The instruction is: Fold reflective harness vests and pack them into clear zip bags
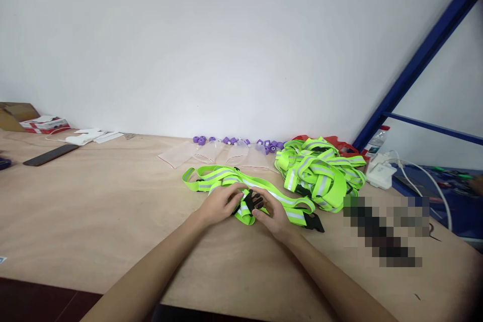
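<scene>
Both hands work at a black plastic side-release buckle [253, 202] on a neon-green reflective strap [222, 173] with silver stripes. My left hand [221, 205] is closed at the buckle's left side, where a short loop of webbing hangs below it. My right hand [274, 215] curls around its pronged right side, thumb below and fingers above. Behind the hands the rest of the strap lies in loose folds on the table. Its other black buckle end [314, 222] rests to the right of my right hand.
A heap of similar green straps [320, 176] lies at right, with red plastic [341, 145] behind. Clear zip bags [177, 155] and several purple pieces [272, 148] line the wall. A white adapter [381, 171], bottle [377, 140] and blue post [415, 60] stand right. A dark bar [51, 155] lies left.
</scene>
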Demonstrator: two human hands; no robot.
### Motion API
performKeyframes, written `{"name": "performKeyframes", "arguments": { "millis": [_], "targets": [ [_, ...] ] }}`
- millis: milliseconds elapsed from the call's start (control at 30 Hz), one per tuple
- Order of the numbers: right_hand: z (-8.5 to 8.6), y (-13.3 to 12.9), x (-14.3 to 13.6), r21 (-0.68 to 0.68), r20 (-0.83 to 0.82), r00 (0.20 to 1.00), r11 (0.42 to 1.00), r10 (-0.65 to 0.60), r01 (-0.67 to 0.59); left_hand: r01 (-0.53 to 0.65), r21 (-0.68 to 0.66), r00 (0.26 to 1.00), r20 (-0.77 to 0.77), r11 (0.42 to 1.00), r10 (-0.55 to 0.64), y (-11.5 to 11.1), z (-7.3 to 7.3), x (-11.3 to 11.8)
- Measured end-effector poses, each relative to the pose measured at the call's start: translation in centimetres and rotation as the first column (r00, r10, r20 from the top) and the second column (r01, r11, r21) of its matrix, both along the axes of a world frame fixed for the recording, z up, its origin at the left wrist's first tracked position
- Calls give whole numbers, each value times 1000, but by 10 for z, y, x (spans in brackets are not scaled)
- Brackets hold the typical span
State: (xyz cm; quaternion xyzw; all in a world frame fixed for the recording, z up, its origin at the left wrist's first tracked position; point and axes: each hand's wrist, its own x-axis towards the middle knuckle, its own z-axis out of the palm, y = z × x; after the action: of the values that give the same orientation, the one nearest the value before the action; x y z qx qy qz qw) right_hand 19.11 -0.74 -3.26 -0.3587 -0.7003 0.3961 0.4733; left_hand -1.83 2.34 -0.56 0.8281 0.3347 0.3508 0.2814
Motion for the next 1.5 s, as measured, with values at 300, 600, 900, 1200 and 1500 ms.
{"name": "performKeyframes", "arguments": {
  "millis": [300, 600, 900, 1200, 1500],
  "targets": [
    [2, -4, -3, -9, -25, 999, 999, 32, -32, -3, -56, 1000, 27, 998, 5, 2, -3, 0],
    [2, -2, -2, 16, 7, 999, 999, -46, 46, 79, -152, 996, -18, 985, -82, -2, 2, -2],
    [0, 0, -2, 90, 49, 995, 993, -86, 82, 230, -184, 973, 74, 956, -220, 6, -1, -5],
    [5, 1, 8, 260, 204, 960, 956, -194, 137, 160, -170, 984, 100, 972, -145, -4, -2, 4],
    [-9, -43, 100, 592, 592, 608, 797, -528, 116, 166, -297, 752, 655, 940, 74, -3, 20, -32]
  ]
}}
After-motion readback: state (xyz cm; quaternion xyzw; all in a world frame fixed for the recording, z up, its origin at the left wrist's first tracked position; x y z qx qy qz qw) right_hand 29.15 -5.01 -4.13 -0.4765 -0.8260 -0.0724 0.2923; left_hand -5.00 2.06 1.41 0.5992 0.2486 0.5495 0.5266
